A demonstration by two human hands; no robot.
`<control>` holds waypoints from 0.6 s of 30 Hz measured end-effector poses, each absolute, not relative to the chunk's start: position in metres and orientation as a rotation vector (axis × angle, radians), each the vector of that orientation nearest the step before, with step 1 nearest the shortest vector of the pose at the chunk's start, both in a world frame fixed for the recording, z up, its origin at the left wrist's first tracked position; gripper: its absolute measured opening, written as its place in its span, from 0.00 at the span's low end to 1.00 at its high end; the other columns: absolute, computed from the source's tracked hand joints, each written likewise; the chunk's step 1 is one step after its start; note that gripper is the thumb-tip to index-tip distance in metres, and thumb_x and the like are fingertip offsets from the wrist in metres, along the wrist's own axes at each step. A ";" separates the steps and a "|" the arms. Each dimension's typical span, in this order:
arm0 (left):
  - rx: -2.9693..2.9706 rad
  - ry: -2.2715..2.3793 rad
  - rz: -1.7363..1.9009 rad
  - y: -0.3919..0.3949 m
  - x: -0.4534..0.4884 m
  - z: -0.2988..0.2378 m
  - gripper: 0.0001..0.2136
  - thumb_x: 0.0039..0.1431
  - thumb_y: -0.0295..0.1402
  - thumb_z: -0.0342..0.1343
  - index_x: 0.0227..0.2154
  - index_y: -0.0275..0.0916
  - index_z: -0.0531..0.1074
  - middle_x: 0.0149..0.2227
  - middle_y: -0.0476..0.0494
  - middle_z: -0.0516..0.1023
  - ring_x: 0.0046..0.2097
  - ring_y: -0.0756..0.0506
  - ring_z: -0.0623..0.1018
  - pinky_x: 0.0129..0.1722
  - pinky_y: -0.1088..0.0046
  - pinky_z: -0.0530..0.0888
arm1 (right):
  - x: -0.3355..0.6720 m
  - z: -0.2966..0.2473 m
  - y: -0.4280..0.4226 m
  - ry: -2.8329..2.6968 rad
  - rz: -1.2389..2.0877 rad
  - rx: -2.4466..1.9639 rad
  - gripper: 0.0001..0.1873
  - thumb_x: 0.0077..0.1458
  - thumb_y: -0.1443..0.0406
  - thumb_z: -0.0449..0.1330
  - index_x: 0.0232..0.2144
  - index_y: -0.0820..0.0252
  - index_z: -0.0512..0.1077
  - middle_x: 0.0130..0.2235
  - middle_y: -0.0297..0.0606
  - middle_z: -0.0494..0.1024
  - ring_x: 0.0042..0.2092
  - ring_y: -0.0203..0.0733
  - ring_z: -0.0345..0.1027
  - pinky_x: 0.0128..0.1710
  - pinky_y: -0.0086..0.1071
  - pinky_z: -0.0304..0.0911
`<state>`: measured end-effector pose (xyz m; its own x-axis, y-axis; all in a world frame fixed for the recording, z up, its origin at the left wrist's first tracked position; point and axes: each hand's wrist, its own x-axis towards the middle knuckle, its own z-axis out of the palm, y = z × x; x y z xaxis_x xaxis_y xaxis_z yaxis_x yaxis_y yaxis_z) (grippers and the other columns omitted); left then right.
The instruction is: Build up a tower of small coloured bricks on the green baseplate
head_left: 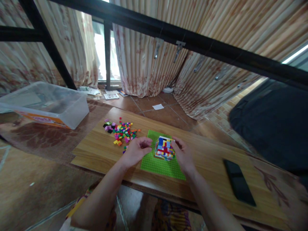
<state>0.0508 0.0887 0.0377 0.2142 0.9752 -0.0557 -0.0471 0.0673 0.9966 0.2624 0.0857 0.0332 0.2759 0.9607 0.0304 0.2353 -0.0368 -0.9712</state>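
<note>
A boxy block built of multicoloured toy bricks (165, 148) sits on the green baseplate (150, 165). My right hand (182, 152) grips the block's right side, thumb over its top near the edge and fingers behind. Left of the block, my left hand (139, 149) is held above the baseplate's edge, fingers curved and thumb apart, with nothing visible between them. Beyond my left hand, a loose pile of small coloured bricks (124, 130) is spread over the wooden board, a few of them partly hidden by that hand.
The wooden board (204, 150) carries a black phone (239, 181) on the right. A clear plastic bin (79, 110) with an orange label stands at far left. Papers (111, 96) lie on the floor by the curtains (144, 64). A dark metal bar (216, 43) crosses above.
</note>
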 end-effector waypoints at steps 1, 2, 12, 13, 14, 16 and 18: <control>1.221 1.043 1.032 0.089 0.051 0.038 0.11 0.43 0.26 0.62 0.33 0.35 0.75 0.30 0.48 0.78 0.33 0.49 0.76 0.36 0.73 0.72 | 0.261 0.032 0.086 -1.152 0.895 -1.502 0.28 0.47 0.48 0.62 0.44 0.62 0.75 0.40 0.42 0.79 0.39 0.43 0.72 0.44 0.39 0.66; 1.224 1.047 1.031 0.089 0.051 0.038 0.11 0.43 0.26 0.62 0.34 0.35 0.75 0.30 0.48 0.79 0.33 0.49 0.76 0.36 0.73 0.72 | 0.261 0.031 0.086 -1.142 0.911 -1.500 0.28 0.47 0.48 0.62 0.43 0.62 0.75 0.39 0.41 0.79 0.38 0.43 0.72 0.43 0.39 0.67; 1.166 1.016 1.023 0.087 0.057 0.035 0.11 0.42 0.25 0.62 0.33 0.35 0.75 0.29 0.49 0.78 0.32 0.50 0.76 0.36 0.73 0.71 | 0.255 0.026 0.084 -1.152 0.813 -1.471 0.24 0.48 0.49 0.61 0.40 0.61 0.75 0.35 0.37 0.78 0.35 0.40 0.70 0.38 0.35 0.66; 1.154 1.008 1.027 0.087 0.058 0.034 0.11 0.42 0.25 0.63 0.33 0.35 0.75 0.29 0.49 0.78 0.32 0.50 0.76 0.36 0.73 0.71 | 0.254 0.025 0.084 -1.157 0.807 -1.468 0.24 0.49 0.49 0.61 0.40 0.61 0.75 0.35 0.37 0.78 0.35 0.40 0.70 0.39 0.35 0.66; 1.143 0.997 1.029 0.086 0.059 0.034 0.12 0.42 0.25 0.63 0.33 0.35 0.74 0.30 0.49 0.78 0.33 0.49 0.76 0.37 0.73 0.71 | 0.254 0.025 0.084 -1.159 0.810 -1.463 0.24 0.49 0.49 0.61 0.40 0.61 0.75 0.35 0.37 0.78 0.35 0.40 0.70 0.39 0.35 0.66; 1.128 0.975 1.028 0.086 0.060 0.034 0.13 0.42 0.25 0.63 0.34 0.34 0.74 0.30 0.48 0.79 0.33 0.49 0.76 0.38 0.72 0.71 | 0.255 0.024 0.085 -1.157 0.831 -1.449 0.24 0.49 0.49 0.62 0.40 0.61 0.76 0.36 0.37 0.79 0.36 0.40 0.70 0.40 0.35 0.66; 1.127 0.950 1.025 0.084 0.061 0.035 0.13 0.42 0.26 0.63 0.35 0.34 0.74 0.31 0.47 0.79 0.34 0.49 0.76 0.38 0.71 0.72 | 0.257 0.025 0.084 -1.152 0.849 -1.433 0.25 0.49 0.48 0.61 0.41 0.61 0.75 0.37 0.39 0.79 0.37 0.41 0.71 0.40 0.36 0.66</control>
<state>0.0612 0.0845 0.0349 0.2592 0.9627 -0.0779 -0.1509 0.1200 0.9812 0.2574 0.0843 0.0251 0.2817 0.9558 0.0845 0.2028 0.0268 -0.9789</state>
